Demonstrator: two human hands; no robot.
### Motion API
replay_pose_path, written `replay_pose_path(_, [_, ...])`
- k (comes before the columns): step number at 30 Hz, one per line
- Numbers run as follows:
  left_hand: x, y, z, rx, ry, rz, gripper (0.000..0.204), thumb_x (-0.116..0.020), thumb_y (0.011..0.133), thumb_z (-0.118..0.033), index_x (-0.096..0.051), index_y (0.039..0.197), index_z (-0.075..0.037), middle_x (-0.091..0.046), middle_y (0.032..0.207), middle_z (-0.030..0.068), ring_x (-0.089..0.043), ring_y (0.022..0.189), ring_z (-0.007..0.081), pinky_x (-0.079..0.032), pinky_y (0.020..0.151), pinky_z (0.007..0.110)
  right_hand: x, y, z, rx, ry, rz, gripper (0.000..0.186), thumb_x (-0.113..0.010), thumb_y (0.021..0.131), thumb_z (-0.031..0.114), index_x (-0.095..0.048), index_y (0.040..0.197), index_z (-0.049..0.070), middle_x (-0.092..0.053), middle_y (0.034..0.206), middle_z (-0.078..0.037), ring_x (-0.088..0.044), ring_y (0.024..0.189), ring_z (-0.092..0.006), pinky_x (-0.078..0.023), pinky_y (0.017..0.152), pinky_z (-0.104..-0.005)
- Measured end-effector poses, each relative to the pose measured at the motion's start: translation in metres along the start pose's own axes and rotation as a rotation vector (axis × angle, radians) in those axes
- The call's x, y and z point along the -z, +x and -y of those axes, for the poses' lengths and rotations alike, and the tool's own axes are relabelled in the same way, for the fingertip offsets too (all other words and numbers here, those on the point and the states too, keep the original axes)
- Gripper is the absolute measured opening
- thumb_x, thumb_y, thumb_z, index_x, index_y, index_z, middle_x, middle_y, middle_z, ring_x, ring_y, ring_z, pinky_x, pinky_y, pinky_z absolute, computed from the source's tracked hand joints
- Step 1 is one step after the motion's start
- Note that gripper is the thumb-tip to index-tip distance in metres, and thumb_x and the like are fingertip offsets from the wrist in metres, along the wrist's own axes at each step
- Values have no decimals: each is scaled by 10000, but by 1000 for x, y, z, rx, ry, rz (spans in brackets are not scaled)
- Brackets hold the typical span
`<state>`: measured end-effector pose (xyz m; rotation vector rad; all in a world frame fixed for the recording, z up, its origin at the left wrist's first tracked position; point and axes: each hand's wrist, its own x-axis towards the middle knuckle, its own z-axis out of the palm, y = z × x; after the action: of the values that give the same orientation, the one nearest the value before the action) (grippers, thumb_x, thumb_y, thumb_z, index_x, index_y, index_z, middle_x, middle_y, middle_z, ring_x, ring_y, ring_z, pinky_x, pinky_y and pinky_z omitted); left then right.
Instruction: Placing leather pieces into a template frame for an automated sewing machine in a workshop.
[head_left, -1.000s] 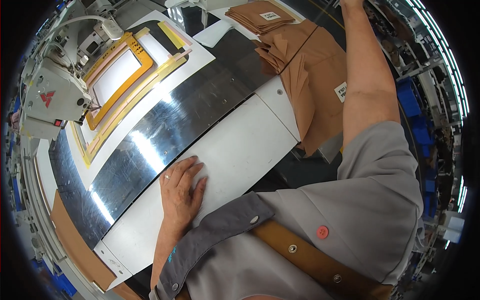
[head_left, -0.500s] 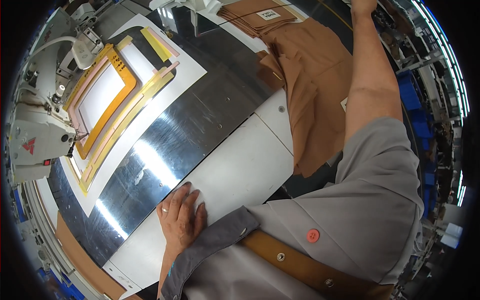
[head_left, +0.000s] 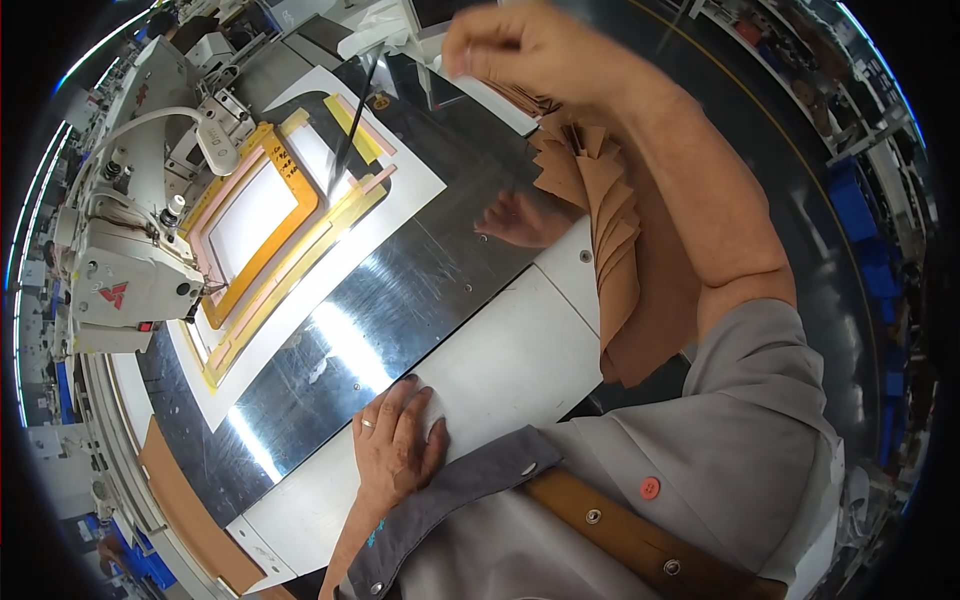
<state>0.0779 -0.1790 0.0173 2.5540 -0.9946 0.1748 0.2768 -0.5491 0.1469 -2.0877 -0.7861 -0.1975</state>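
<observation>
My left hand (head_left: 395,440), wearing a ring, lies with fingers stretched flat on the white table panel (head_left: 490,345), by the edge of the shiny metal plate (head_left: 420,290). In the air above the far side of the plate is my right hand (head_left: 545,50), its fingers curled and blurred; whether they hold anything is unclear. Beneath that forearm sits a fanned stack of brown fabric pieces (head_left: 615,230). A yellow-orange frame (head_left: 283,235) rests over white paper (head_left: 405,195) beside the sewing machine head (head_left: 135,285).
A thin dark streak (head_left: 357,125) crosses above the frame's far corner; its kind is unclear. A long brown strip (head_left: 190,510) lies along the table's left end. Blue bins (head_left: 855,215) stand at the right, beyond the dark floor (head_left: 740,90).
My right hand has swung left from the far right, now above the plate's far side. My left hand stays on the white panel. The whole view has shifted slightly.
</observation>
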Motion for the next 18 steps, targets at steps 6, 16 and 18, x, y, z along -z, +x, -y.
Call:
replay_pose_path(6, [-1, 4, -3, 16, -37, 15, 437, -753, 771, -169, -656, 1186, -70, -613, 1297, 111, -601, 1121, 309, -439, 931, 444, 23, -23, -73, -249, -321, -38, 164, -723, 941, 241, -709, 936, 78, -657, 842, 4, -574, 804, -68, -467, 750, -250])
replay_pose_path(16, [1, 1, 0, 14, -47, 3, 441, -763, 777, -184, -660, 1192, -78, -619, 1295, 108, -607, 1125, 301, -444, 916, 439, 100, 15, -118, -460, -421, -649, 282, -749, 920, 301, -747, 939, 19, -721, 800, -55, -635, 722, -146, -506, 679, -325])
replay_pose_path(18, [2, 3, 0, -11, -14, -9, 438, -775, 792, -196, -674, 1202, -78, -627, 1294, 81, -619, 1103, 249, -459, 890, 393, 105, 16, -122, -436, -502, -579, 298, -744, 920, 320, -748, 940, 22, -728, 807, -69, -648, 728, -157, -509, 683, -332])
